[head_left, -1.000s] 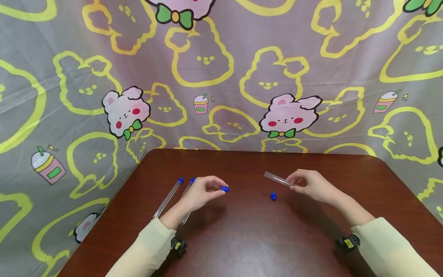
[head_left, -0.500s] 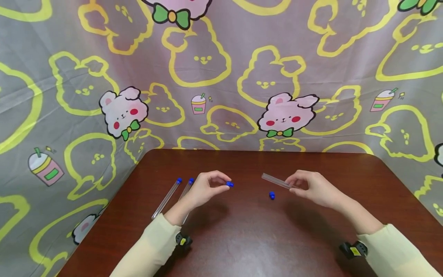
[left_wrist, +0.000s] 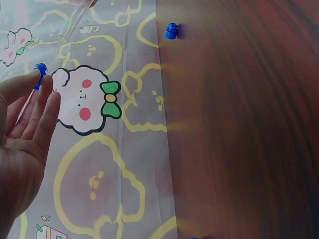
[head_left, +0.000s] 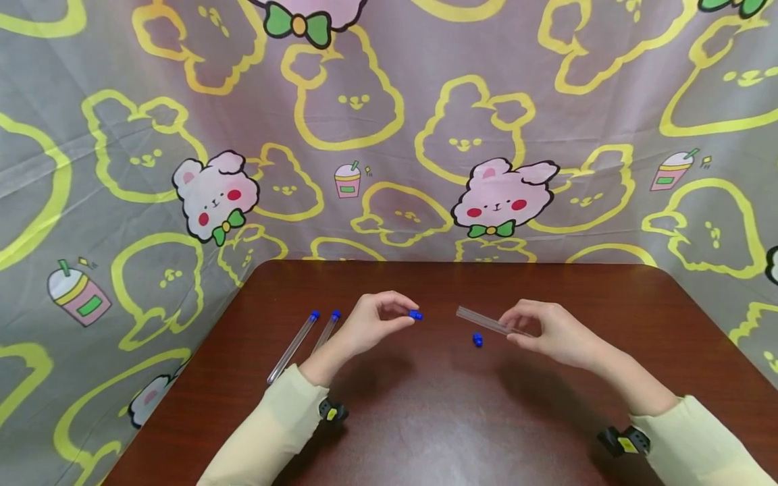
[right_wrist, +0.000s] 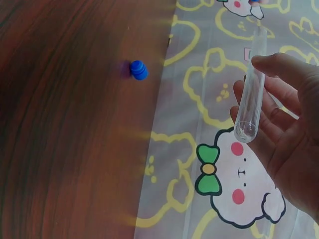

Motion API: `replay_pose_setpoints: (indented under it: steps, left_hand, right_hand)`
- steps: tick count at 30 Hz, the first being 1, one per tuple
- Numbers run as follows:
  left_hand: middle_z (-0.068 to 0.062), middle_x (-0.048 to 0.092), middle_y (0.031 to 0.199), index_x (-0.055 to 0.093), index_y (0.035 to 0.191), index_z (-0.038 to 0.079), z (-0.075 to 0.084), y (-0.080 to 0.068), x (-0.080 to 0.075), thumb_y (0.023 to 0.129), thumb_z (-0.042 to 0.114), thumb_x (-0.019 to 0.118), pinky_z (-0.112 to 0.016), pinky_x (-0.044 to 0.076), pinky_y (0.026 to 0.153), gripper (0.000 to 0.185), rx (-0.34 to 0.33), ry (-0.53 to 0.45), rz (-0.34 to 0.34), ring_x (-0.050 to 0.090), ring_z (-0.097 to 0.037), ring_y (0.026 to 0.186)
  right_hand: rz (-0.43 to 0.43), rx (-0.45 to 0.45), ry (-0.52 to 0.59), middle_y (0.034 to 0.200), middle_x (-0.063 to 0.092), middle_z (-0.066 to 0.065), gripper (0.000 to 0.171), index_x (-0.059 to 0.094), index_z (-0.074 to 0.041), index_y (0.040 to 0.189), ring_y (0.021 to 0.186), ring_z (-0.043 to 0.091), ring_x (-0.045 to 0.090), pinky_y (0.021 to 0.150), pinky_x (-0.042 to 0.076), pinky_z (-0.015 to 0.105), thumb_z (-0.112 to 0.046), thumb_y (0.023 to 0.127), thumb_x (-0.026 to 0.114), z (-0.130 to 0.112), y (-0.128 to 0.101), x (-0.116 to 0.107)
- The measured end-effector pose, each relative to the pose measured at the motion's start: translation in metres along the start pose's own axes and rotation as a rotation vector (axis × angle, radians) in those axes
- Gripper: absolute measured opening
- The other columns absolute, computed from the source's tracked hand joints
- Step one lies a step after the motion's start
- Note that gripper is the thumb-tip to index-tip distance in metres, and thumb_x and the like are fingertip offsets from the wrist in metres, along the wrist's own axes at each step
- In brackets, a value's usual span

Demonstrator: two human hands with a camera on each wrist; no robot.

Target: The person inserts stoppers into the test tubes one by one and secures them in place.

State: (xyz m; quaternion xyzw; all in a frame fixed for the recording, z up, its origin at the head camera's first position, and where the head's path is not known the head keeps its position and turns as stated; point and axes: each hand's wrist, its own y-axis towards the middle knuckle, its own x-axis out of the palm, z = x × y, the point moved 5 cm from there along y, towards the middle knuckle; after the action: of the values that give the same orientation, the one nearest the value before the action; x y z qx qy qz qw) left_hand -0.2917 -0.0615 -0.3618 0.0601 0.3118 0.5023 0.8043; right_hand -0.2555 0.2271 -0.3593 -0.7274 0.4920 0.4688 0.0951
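Blue stopper (head_left: pixel 416 315) pinched in the left hand (head_left: pixel 369 325), clear tube (head_left: pixel 479 318) pinched in the right hand (head_left: pixel 550 331)

The left hand holds its stopper between thumb and fingers, near the tube but apart from it. The tube slants out of the right hand toward the left one, its rounded end near the right palm (the right wrist view shows that end best). Both hands are raised over the dark reddish-brown counter (head_left: pixel 425 418). Between them, nearer the right hand, a loose blue stopper (head_left: pixel 477 340) lies on the counter. To the left of the left hand lie two blue-capped tubes (head_left: pixel 292 348), the closer one partly hidden by that arm. Beyond both hands hangs a grey fabric (head_left: pixel 419 158) printed with rabbits and drink cups
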Motion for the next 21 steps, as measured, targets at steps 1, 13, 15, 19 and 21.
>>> replay_pose_setpoints:
  steps: [1, 13, 15, 19, 21]
  left_hand:
    - [-0.003, 0.072, 0.09, 0.072, 0.103, 0.003, 0.001, 0.001, 0.001, 0.083, 0.002, 0.075, -0.029, 0.052, 0.074, 0.02, 0.004, -0.002, 0.0, 0.068, -0.013, 0.083]
    - [-0.005, 0.073, 0.087, 0.071, 0.102, 0.003, 0.005, 0.008, 0.01, 0.084, 0.003, 0.075, -0.032, 0.05, 0.07, 0.018, 0.03, -0.027, -0.013, 0.068, -0.014, 0.081]
    - [-0.005, 0.073, 0.087, 0.071, 0.102, 0.003, 0.005, 0.008, 0.012, 0.084, 0.003, 0.075, -0.032, 0.049, 0.07, 0.018, 0.027, -0.029, -0.015, 0.068, -0.014, 0.081]
    - [-0.004, 0.073, 0.087, 0.071, 0.102, 0.003, 0.005, 0.009, 0.015, 0.084, 0.005, 0.075, -0.028, 0.049, 0.071, 0.018, 0.011, -0.028, -0.026, 0.068, -0.013, 0.082]
    - [-0.004, 0.072, 0.088, 0.071, 0.102, 0.004, 0.006, 0.009, 0.016, 0.085, 0.005, 0.075, -0.028, 0.049, 0.071, 0.018, 0.009, -0.026, -0.032, 0.068, -0.012, 0.082]
  right_hand:
    - [0.001, -0.007, 0.0, 0.083, 0.061, -0.014, 0.029, 0.068, -0.018, 0.099, 0.075, 0.008, 0.058, 0.06, 0.051, 0.025, -0.003, 0.078, 0.08, 0.0, 0.0, 0.001]
    - [-0.024, -0.05, 0.018, 0.084, 0.06, -0.014, 0.029, 0.068, -0.02, 0.1, 0.076, 0.008, 0.057, 0.059, 0.049, 0.026, -0.005, 0.078, 0.08, -0.007, 0.001, 0.008]
    - [-0.03, -0.061, 0.016, 0.085, 0.06, -0.015, 0.029, 0.068, -0.02, 0.1, 0.076, 0.008, 0.056, 0.059, 0.049, 0.025, -0.005, 0.079, 0.08, -0.008, 0.001, 0.01]
    - [-0.017, -0.096, 0.004, 0.085, 0.059, -0.016, 0.028, 0.068, -0.02, 0.1, 0.076, 0.006, 0.056, 0.059, 0.048, 0.026, -0.006, 0.079, 0.08, -0.013, 0.004, 0.013]
    - [-0.004, -0.117, 0.002, 0.084, 0.059, -0.016, 0.027, 0.068, -0.02, 0.099, 0.075, 0.005, 0.056, 0.059, 0.048, 0.026, -0.006, 0.079, 0.08, -0.015, 0.004, 0.014]
